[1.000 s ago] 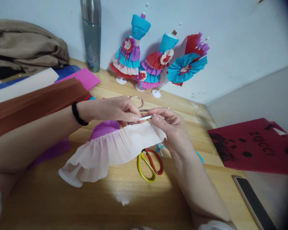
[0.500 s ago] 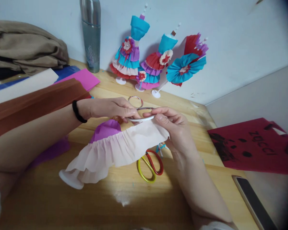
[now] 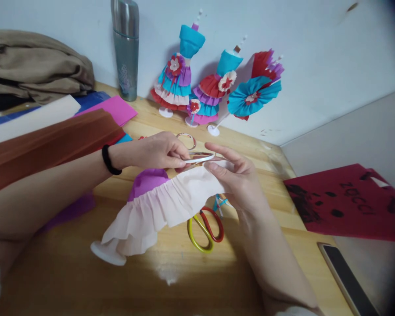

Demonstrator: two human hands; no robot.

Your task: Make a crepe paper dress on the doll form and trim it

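Note:
My left hand (image 3: 154, 151) pinches a roll of white tape (image 3: 199, 159) between thumb and fingers. My right hand (image 3: 238, 173) grips the upper end of a pale pink ruffled paper skirt (image 3: 164, 204), its thumb on the paper and its index finger stretched out beyond the tape roll. The skirt slants down to the left, and a round white base (image 3: 108, 253) sticks out from its lower end. Behind the skirt shows purple paper (image 3: 148, 182). Scissors with yellow and red handles (image 3: 200, 235) lie below the right hand, their blades hidden.
Three small paper dresses on stands (image 3: 190, 41) are lined up by the wall, with a bottle (image 3: 127, 57) to their left. Folded coloured paper (image 3: 52, 140) and brown cloth (image 3: 36, 63) lie at left. A red bag (image 3: 345, 202) and a phone (image 3: 349, 281) are at right.
The tape roll has come away from my right fingertips, and my right index finger has lifted. The skirt and its base have shifted slightly to the right.

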